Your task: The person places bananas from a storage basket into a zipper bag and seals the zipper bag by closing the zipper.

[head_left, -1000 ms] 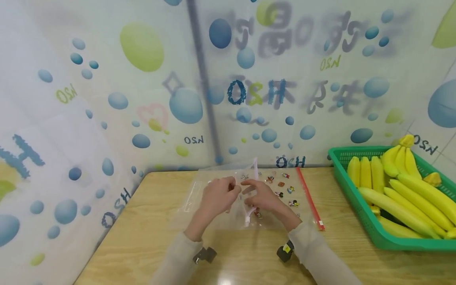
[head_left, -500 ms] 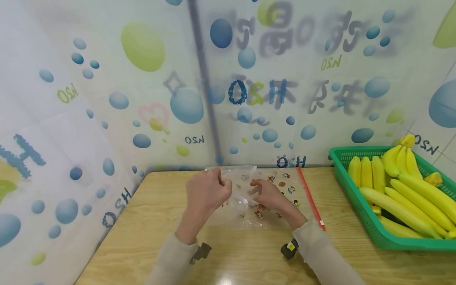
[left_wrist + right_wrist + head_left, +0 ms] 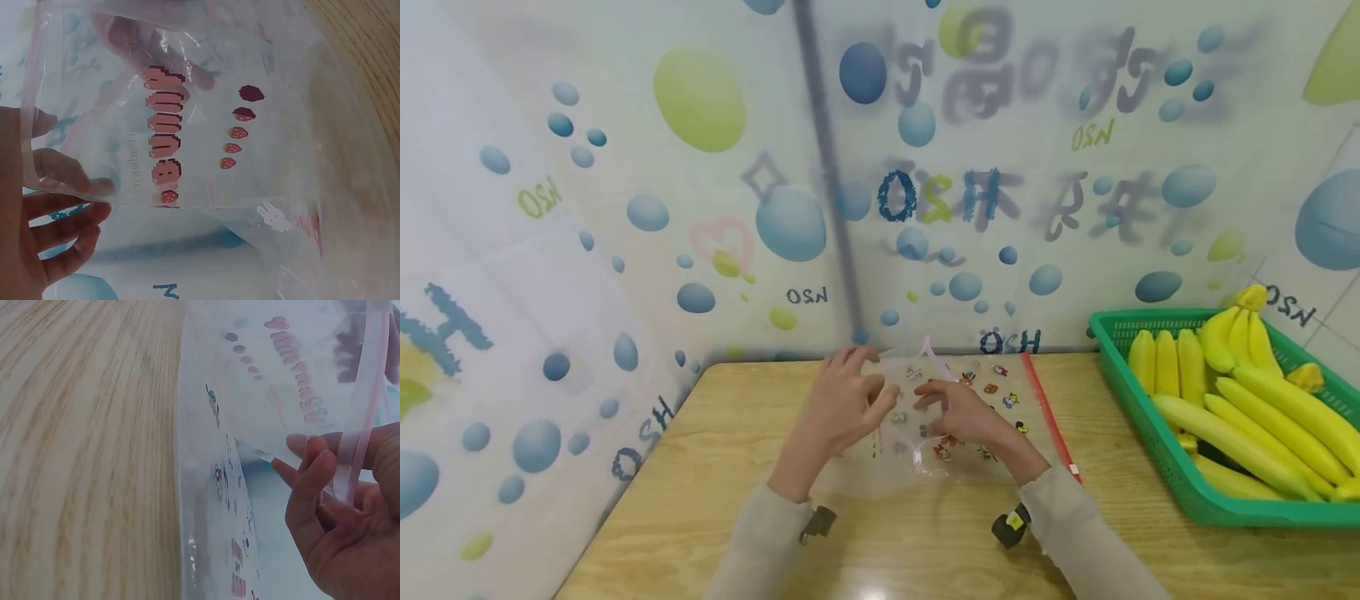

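Note:
A clear zip bag [image 3: 200, 144] with pink lettering and strawberry prints stands between my hands. My left hand [image 3: 835, 404] pinches its edge in the left wrist view, some fingers behind the plastic and others outside. My right hand [image 3: 966, 412] holds the pale pink zip strip [image 3: 369, 381], which passes between thumb and fingers in the right wrist view. The mouth appears parted. Beneath it, a second clear bag [image 3: 1011, 400] with small cartoon prints and a red zip edge [image 3: 1047, 408] lies flat. Plastic layers overlap, so some fingertip contacts are blurred.
A green basket [image 3: 1150, 446] of yellow bananas [image 3: 1247, 442] stands at the right on the wooden table [image 3: 700, 500]. Behind the table hangs a white curtain [image 3: 760, 100] printed with bubbles and letters, close to the back edge.
My left hand has moved a little left, tightened into a fist half a second ago, then spread its fingers. The held bag's plastic has drawn in from the left. My right hand has barely moved.

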A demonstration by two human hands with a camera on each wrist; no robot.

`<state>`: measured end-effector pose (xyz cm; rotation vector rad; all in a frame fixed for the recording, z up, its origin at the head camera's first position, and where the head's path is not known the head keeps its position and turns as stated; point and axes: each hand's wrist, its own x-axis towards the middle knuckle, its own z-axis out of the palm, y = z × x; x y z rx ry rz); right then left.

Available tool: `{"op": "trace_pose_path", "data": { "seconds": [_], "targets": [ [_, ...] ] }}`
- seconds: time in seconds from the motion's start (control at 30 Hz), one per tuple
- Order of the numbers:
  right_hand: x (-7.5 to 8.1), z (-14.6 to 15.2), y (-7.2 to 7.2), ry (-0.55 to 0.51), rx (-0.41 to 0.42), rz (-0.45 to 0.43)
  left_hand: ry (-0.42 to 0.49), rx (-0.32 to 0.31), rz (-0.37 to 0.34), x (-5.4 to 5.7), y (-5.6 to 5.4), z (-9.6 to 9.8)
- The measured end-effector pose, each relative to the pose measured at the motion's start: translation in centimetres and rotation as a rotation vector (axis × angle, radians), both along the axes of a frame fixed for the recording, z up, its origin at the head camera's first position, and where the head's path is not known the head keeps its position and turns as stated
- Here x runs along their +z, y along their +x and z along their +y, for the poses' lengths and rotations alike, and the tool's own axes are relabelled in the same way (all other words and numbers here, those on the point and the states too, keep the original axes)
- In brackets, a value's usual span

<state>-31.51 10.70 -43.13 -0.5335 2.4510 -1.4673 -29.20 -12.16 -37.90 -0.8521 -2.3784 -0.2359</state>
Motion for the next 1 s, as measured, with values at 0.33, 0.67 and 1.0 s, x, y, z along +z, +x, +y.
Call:
{"op": "trace_pose_path", "data": {
  "seconds": [0.33, 0.67, 1.0],
  "targets": [
    [0.3, -0.3, 0.3, 0.082, -0.017, 0.035, -0.005, 0.082, 0.203, 1.1, 0.0, -1.2],
    [0.1, -0.3, 0.2, 0.09, -0.008, 0.053, 0.049, 0.084, 0.179, 1.9, 0.7, -1.8],
    [0.0, 0.2, 0.1, -0.004, 0.087, 0.055, -0.023, -0.106, -0.101, 1.7, 0.2, -2.1]
  ]
}}
